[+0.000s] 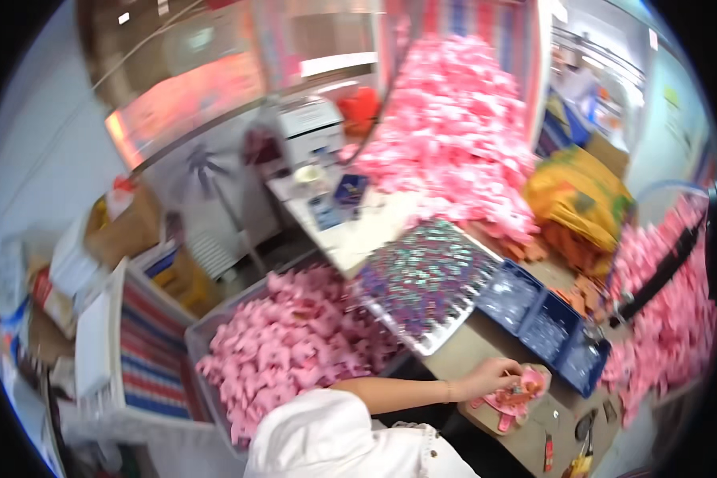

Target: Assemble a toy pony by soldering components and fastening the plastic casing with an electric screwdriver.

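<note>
At the near right of a cluttered workbench, a left hand [490, 378] curls its fingers over a soft-looking pink piece [500, 405]; blur hides whether they are clamped. Left, rumpled pink pieces [287, 350] heap up, partly covered by a white sleeve [315, 434]. Beyond, a white-rimmed tray [430, 348] glitters, its contents indistinct.

Blurred around the white-rimmed rectangular tray [446, 338]
Its tiny dark multicoloured pieces [426, 275] merge; right of it, the clear contents [546, 331] of a blue plastic compartment box [530, 312] are too small to identify; below it, the bare left hand [487, 379] partly hides a lumpy pink piece [516, 405] (contact indistinct).
</note>
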A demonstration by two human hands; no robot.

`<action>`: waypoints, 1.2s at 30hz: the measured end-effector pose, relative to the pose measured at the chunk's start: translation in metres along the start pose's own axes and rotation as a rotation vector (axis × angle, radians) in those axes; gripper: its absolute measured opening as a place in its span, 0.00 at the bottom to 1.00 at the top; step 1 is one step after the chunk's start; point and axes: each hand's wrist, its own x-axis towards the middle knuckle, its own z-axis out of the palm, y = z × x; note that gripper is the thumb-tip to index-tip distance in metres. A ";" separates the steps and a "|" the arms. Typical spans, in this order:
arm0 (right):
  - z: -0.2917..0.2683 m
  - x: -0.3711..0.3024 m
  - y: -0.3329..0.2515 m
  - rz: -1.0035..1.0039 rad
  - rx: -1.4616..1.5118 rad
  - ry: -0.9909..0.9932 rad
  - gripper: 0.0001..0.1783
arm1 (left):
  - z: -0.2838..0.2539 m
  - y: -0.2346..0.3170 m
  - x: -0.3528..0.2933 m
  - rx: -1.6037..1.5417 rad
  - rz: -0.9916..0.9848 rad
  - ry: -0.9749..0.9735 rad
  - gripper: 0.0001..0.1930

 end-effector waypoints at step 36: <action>0.114 -0.030 -0.081 0.073 0.007 0.323 0.19 | -0.009 0.003 -0.014 0.573 0.213 -0.075 0.11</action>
